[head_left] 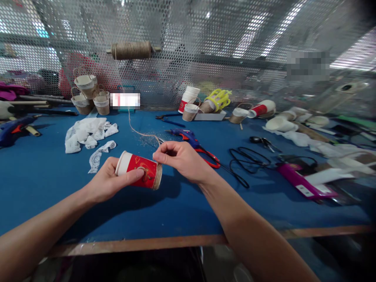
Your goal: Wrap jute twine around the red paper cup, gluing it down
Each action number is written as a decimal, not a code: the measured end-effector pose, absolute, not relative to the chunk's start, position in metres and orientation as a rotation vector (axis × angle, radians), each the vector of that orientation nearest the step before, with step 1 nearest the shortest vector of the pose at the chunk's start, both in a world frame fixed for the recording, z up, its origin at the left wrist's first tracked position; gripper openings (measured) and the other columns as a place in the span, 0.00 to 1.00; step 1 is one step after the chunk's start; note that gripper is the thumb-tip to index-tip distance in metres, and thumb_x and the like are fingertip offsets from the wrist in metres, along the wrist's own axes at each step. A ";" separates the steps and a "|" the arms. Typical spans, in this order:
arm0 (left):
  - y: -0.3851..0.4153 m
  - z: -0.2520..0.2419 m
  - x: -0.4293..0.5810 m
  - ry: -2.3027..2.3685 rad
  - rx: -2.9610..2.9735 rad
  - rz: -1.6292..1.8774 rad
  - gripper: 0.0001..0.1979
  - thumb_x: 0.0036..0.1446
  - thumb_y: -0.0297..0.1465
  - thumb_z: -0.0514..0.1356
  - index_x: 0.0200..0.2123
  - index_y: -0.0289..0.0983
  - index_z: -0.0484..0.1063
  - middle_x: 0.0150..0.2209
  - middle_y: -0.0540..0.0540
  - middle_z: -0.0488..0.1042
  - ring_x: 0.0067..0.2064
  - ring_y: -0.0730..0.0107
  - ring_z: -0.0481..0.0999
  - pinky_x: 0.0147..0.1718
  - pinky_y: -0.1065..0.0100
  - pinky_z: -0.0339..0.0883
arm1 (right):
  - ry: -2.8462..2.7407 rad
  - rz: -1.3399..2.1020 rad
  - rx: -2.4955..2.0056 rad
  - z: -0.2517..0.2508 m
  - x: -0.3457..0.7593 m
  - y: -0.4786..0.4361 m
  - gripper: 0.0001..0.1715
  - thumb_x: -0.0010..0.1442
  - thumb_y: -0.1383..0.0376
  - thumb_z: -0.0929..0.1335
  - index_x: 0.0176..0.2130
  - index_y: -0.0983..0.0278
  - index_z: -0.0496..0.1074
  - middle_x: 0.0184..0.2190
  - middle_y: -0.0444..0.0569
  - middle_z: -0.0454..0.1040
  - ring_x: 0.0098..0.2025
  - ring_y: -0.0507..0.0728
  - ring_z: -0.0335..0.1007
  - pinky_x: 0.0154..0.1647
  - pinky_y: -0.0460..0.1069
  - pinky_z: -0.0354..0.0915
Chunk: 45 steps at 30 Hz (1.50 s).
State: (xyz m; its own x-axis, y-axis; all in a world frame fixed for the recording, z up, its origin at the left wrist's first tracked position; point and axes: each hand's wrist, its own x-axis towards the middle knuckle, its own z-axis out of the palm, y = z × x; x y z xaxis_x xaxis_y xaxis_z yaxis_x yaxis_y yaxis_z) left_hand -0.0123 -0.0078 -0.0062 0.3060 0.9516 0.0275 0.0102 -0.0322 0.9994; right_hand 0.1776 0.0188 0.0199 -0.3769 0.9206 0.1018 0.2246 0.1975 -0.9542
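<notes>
A red paper cup (138,170) lies on its side in the air above the blue table (44,172), gripped by my left hand (108,183). Jute twine is wound round the cup's base end. My right hand (182,159) pinches the twine (138,131) at that end, fingers closed. The twine runs back across the table to a spool (131,50) hung on the mesh wall.
A blue glue gun (188,137) and red-handled scissors (210,156) lie just behind my right hand. White lace scraps (88,133) sit at the left, twine-wrapped cups (88,96) at the back left, more cups (190,103) at the back centre, black scissors (266,141) and cables at the right.
</notes>
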 end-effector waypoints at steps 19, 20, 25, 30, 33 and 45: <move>-0.013 -0.005 -0.014 1.008 1.513 1.063 0.11 0.42 0.32 0.64 0.13 0.35 0.71 0.14 0.52 0.64 0.17 0.79 0.58 0.14 0.76 0.53 | -1.723 1.271 -1.163 0.013 0.177 0.022 0.14 0.48 0.57 0.69 0.25 0.66 0.68 0.20 0.41 0.64 0.23 0.49 0.58 0.26 0.46 0.56; -0.012 -0.005 -0.013 0.996 1.457 1.084 0.10 0.42 0.32 0.65 0.14 0.35 0.72 0.15 0.51 0.66 0.18 0.78 0.60 0.16 0.76 0.56 | -1.740 1.236 -1.190 0.012 0.177 0.024 0.14 0.49 0.56 0.68 0.27 0.66 0.68 0.21 0.42 0.65 0.23 0.49 0.58 0.26 0.46 0.56; -0.004 -0.005 -0.007 0.942 1.107 1.196 0.06 0.42 0.32 0.65 0.23 0.35 0.76 0.23 0.48 0.77 0.25 0.73 0.72 0.27 0.74 0.67 | -1.682 0.863 -1.362 0.010 0.177 0.028 0.15 0.55 0.55 0.63 0.30 0.65 0.66 0.24 0.46 0.68 0.25 0.51 0.63 0.26 0.47 0.60; 0.005 -0.004 -0.004 1.009 0.897 1.251 0.09 0.42 0.31 0.66 0.27 0.31 0.76 0.23 0.46 0.77 0.23 0.73 0.73 0.26 0.74 0.67 | -1.860 0.858 -1.194 0.014 0.169 0.014 0.12 0.54 0.58 0.65 0.29 0.65 0.67 0.25 0.47 0.71 0.27 0.51 0.66 0.28 0.48 0.63; 0.007 -0.004 -0.003 1.029 0.866 1.246 0.08 0.41 0.30 0.65 0.27 0.32 0.76 0.23 0.46 0.78 0.23 0.73 0.73 0.26 0.74 0.67 | -1.958 0.791 -1.178 0.011 0.162 0.006 0.06 0.53 0.63 0.66 0.30 0.64 0.68 0.27 0.46 0.72 0.27 0.51 0.66 0.28 0.47 0.63; 0.005 -0.008 -0.001 1.071 0.907 1.217 0.09 0.42 0.32 0.65 0.26 0.32 0.76 0.22 0.47 0.77 0.23 0.73 0.73 0.25 0.74 0.64 | -1.996 0.602 -1.208 0.002 0.156 0.003 0.02 0.51 0.68 0.64 0.28 0.64 0.67 0.24 0.46 0.72 0.25 0.51 0.65 0.29 0.47 0.63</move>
